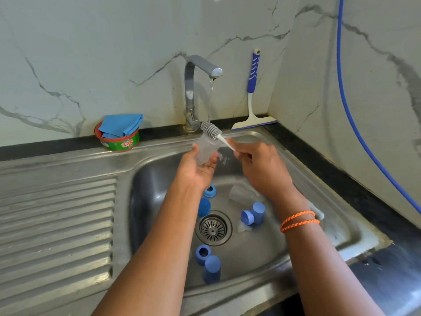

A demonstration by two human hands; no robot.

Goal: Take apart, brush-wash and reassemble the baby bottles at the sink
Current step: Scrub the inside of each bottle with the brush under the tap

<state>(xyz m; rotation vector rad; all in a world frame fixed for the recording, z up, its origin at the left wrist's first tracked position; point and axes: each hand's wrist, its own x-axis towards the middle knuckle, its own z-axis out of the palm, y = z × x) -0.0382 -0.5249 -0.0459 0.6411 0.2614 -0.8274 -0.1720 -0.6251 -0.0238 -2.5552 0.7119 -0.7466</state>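
Over the steel sink (296, 174), just under the running tap (200, 71), the left hand (198, 167) cups a clear bottle body (206, 149) from below, fingers curled round its lower part, mouth tilted up toward the far right. The right hand (257, 165) pinches the thin white handle of a bottle brush (211, 130), whose grey bristle head sits at the bottle's mouth, right in the thin stream of water. Both hands hang above the far half of the basin, with the tap column close behind them and open air below. Down on the basin floor, blue caps and collars lie scattered round the drain (213, 228): a blue ring (210, 190) and a blue cap (204, 206) just far-left of it, a pair of blue pieces (253, 214) to its right, and another pair (207, 262) near the front wall. A second clear bottle (242, 194) lies on its side under the right forearm, partly hidden. The ribbed draining board (57, 224) stretches left. On the far rim stands a green and red soap tub (118, 139) with a blue cloth (121, 124) in it; a blue-handled squeegee (252, 92) leans in the far right corner of the marble-patterned wall, and a blue hose (355, 124) runs down the right wall. Two orange threads (298, 221) circle the right wrist.
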